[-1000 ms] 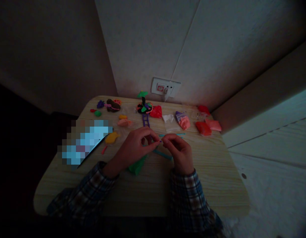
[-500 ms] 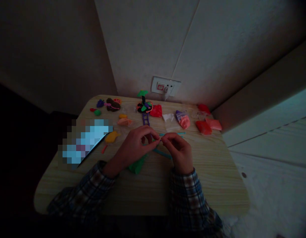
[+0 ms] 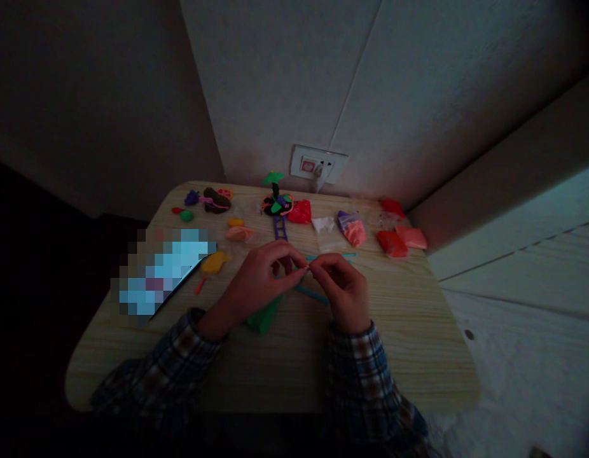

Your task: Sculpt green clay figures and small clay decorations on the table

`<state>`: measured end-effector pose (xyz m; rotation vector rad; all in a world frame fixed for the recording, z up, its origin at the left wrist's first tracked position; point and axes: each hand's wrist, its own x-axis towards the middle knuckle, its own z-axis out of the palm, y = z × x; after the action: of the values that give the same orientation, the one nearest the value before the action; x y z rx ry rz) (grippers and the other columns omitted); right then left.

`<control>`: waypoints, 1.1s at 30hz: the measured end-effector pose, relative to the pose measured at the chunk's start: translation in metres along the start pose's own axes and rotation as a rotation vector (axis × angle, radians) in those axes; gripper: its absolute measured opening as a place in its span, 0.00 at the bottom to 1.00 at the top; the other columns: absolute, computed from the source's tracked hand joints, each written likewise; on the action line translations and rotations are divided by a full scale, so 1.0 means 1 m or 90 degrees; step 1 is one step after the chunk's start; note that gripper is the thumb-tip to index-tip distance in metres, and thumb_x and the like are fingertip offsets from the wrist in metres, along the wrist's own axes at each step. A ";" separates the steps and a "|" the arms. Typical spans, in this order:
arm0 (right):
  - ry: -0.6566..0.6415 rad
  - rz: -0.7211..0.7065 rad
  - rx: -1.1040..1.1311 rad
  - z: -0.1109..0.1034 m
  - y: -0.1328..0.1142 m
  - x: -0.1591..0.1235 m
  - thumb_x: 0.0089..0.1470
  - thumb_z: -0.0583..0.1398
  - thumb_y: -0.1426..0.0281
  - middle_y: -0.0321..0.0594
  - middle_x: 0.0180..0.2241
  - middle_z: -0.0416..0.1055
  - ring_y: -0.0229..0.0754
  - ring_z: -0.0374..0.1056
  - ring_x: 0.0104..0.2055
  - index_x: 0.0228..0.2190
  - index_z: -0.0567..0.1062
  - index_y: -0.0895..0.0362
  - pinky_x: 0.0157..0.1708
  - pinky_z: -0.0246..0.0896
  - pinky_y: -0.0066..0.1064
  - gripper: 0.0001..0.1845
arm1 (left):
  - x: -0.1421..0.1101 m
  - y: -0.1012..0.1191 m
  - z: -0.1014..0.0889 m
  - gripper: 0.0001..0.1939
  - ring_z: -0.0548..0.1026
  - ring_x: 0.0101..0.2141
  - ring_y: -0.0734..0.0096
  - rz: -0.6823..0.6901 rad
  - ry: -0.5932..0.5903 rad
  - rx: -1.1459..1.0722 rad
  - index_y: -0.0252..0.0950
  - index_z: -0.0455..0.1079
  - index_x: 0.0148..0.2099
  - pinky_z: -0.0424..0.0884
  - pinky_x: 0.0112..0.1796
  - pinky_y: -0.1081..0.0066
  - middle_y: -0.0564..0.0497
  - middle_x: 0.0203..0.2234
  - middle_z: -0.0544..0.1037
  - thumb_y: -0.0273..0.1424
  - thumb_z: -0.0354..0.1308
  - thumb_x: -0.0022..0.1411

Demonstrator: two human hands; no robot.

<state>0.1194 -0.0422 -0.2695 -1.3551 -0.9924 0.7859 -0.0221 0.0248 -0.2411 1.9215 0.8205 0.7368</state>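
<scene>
A tiny piece (image 3: 308,268) lies between the fingers (image 3: 293,278) of the left hand (image 3: 261,275) and right hand (image 3: 348,291), both pinching it.

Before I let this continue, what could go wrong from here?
The tiny piece pinched between the left hand and right hand might slip and be hard to find in this dim light. Lowering the left hand could disturb the green item beneath its wrist.
</scene>
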 end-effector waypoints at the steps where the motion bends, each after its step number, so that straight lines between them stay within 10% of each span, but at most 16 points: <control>1: 0.001 0.003 -0.002 0.000 0.000 0.000 0.47 0.64 0.64 0.36 0.26 0.71 0.38 0.66 0.29 0.25 0.74 0.54 0.30 0.62 0.30 0.07 | 0.000 0.000 0.000 0.02 0.69 0.26 0.75 -0.003 0.000 0.001 0.35 0.72 0.31 0.64 0.27 0.74 0.52 0.28 0.75 0.27 0.58 0.56; 20: -0.027 0.053 0.023 -0.003 0.002 0.000 0.45 0.65 0.60 0.35 0.24 0.71 0.39 0.66 0.29 0.24 0.74 0.54 0.30 0.63 0.31 0.11 | 0.001 0.000 -0.006 0.03 0.70 0.27 0.73 -0.021 0.006 -0.024 0.34 0.73 0.32 0.65 0.28 0.73 0.52 0.28 0.75 0.29 0.60 0.55; 33: -0.226 -0.047 -0.433 -0.021 0.012 -0.024 0.50 0.63 0.71 0.43 0.41 0.71 0.50 0.66 0.47 0.27 0.77 0.53 0.47 0.56 0.46 0.02 | 0.006 -0.006 -0.022 0.06 0.72 0.29 0.71 -0.046 0.076 -0.027 0.34 0.72 0.33 0.67 0.30 0.72 0.52 0.29 0.77 0.32 0.59 0.55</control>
<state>0.1301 -0.0721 -0.2836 -1.7694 -1.6820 0.6689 -0.0370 0.0426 -0.2364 1.8148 0.9349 0.8250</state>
